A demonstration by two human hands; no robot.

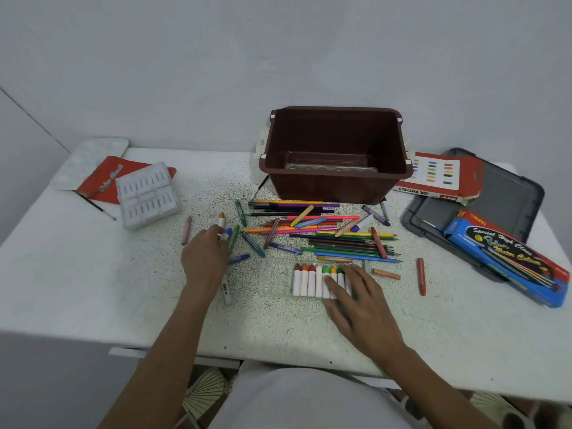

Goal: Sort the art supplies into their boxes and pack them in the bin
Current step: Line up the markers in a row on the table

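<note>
With bare table (93, 289) along the near edge and the brown bin (325, 187) at the far edge, the left hand (204, 258) curls round an orange-tipped crayon (221, 218) while the right hand (362, 305) presses straight fingers (334, 284) on the crayons (305, 281) in the clear tray (274, 280).

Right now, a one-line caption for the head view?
Left hand grips a loose crayon; right hand presses the crayon row in its tray, brown bin behind.

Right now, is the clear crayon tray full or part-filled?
Part-filled: the clear tray holds a row of crayons toward its right; its left section is bare.
</note>
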